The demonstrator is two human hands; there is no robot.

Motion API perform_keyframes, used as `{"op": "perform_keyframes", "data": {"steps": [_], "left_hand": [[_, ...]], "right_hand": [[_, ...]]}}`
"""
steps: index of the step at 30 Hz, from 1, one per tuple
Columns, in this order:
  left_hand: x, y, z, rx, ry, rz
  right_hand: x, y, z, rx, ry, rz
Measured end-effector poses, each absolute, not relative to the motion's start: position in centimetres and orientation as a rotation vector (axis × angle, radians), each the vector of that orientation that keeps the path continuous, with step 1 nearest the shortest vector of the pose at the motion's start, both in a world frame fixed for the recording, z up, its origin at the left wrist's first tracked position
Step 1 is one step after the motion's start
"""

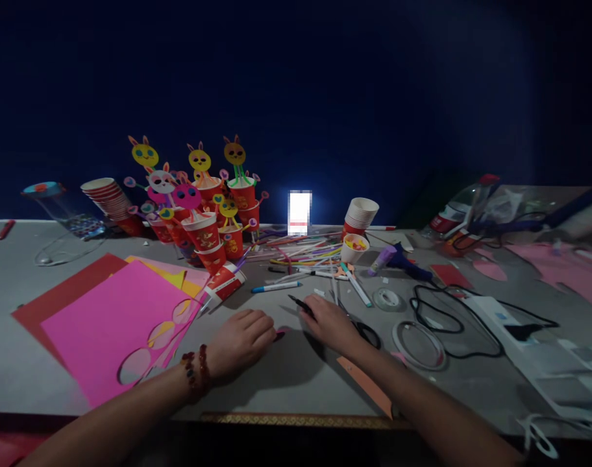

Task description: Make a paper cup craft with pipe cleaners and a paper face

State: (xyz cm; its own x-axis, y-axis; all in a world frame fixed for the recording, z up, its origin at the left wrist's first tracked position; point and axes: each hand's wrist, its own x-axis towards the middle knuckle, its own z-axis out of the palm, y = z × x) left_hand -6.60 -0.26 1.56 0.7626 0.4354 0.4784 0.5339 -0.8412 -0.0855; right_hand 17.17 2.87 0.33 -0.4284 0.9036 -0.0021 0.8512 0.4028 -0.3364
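"Black pen (300, 303), near the centre of the frame: my right hand (331, 322) has its fingers closed round it, the narrow end pointing to the upper left."

"And your left hand?"

"My left hand (242, 344) rests low over the table (296, 395), left of centre, fingers curled. A small pink piece (280, 335) shows at its fingertips; it's too dim for me to tell whether they pinch it or only press it."

"How would you handle them well?"

"I'd judge the piece wants steadying flat by one edge, fingertips clear of the pen's path, and a light touch so the ink doesn't smear."

"Anything in the way?"

"Black-handled scissors (376, 333) lie close by my right wrist, right of centre. I'd keep that wrist from dragging across them."
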Motion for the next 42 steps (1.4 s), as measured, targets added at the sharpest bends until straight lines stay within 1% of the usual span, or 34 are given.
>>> {"op": "perform_keyframes", "data": {"steps": [16,22,30,42], "left_hand": [[-6.7,-0.2,1.2,-2.754,-0.765,-0.604],[-6.6,0.6,0.7,-2.721,-0.673,-0.588],[-5.7,0.5,-0.6,-2.791,-0.574,-0.463],[-5.2,0.1,-0.6,-2.803,-0.609,-0.479]], "right_hand": [[17.4,3.3,0.4,-1.557,-2.436,0.498],[17.3,3.3,0.3,-1.576,-2.415,0.490],[17.4,3.2,0.3,-1.532,-2.412,0.517],[17.2,3.2,0.4,-1.541,-2.380,0.547]]}}
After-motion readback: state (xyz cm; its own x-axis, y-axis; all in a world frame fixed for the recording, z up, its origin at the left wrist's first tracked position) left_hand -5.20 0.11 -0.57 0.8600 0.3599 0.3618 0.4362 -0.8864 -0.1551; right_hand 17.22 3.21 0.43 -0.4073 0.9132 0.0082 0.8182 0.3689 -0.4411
